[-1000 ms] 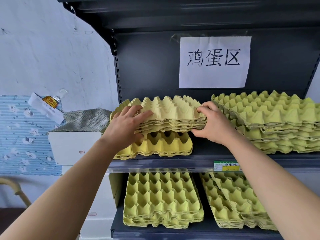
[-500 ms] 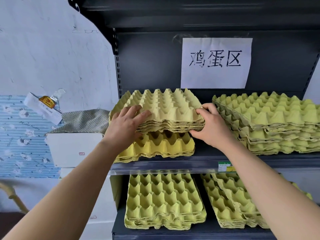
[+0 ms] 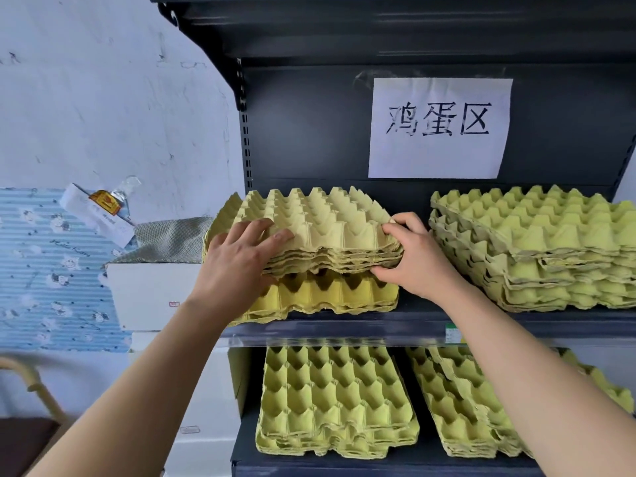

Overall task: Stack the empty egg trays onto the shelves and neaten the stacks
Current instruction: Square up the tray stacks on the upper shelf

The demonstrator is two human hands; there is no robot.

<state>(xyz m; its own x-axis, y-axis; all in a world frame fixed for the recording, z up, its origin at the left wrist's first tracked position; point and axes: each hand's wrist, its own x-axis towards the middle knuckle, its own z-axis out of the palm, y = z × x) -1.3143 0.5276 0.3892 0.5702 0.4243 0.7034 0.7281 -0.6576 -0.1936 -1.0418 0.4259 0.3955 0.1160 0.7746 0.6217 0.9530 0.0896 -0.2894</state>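
Note:
A bundle of pale yellow egg trays [image 3: 320, 228] sits on a darker yellow tray stack [image 3: 330, 294] at the left of the dark upper shelf [image 3: 344, 327]. My left hand [image 3: 237, 259] grips the bundle's left front corner, fingers on top and thumb at the edge. The bundle's right front corner is pinched by my right hand [image 3: 413, 256]. A taller, uneven stack of greenish trays [image 3: 537, 249] stands to the right on the same shelf. Two more stacks, one on the left [image 3: 334, 404] and one on the right [image 3: 457, 404], lie on the lower shelf.
A white paper sign [image 3: 438, 127] hangs on the shelf's back panel. Left of the shelving stand white boxes [image 3: 151, 294] with a grey cloth [image 3: 168, 241] and a small packet [image 3: 99, 210] on top. A chair's curved back [image 3: 31, 383] shows at the lower left.
The bundle has been lowered and levelled onto the darker stack, and pushed slightly back. Both hands have kept their hold on its front corners.

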